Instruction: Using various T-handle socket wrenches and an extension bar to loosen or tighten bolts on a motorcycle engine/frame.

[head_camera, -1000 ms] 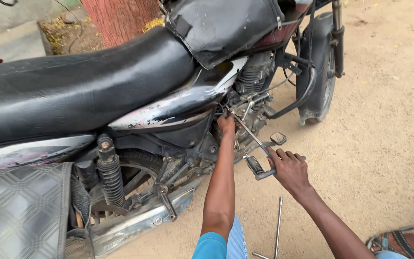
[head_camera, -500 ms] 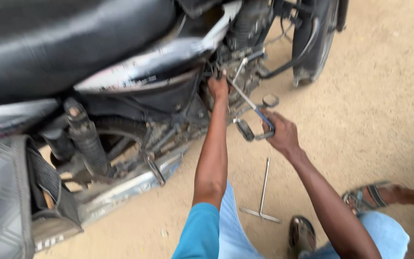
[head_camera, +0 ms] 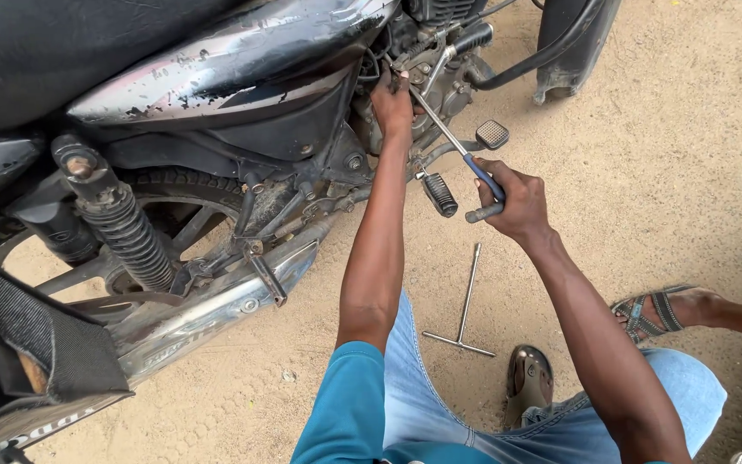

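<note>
A T-shaped metal wrench (head_camera: 467,305) lies flat on the sandy ground (head_camera: 672,155), below and just nearer than the fingers. Well to their left stands a coiled rear shock absorber (head_camera: 122,228), with the chrome exhaust pipe (head_camera: 216,314) slanting beneath it. A black footrest peg (head_camera: 440,194) juts out just left of the fingers, and a square pedal pad (head_camera: 492,133) sits just above them. To the lower right, a strapped sandal (head_camera: 653,311) holds a foot, possibly another person's.

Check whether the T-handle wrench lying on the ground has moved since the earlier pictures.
No. The T-handle wrench lies on the sand just below the footpeg, its bar end toward the person's knee, as before; only the camera has shifted. Neither hand touches it.
</note>
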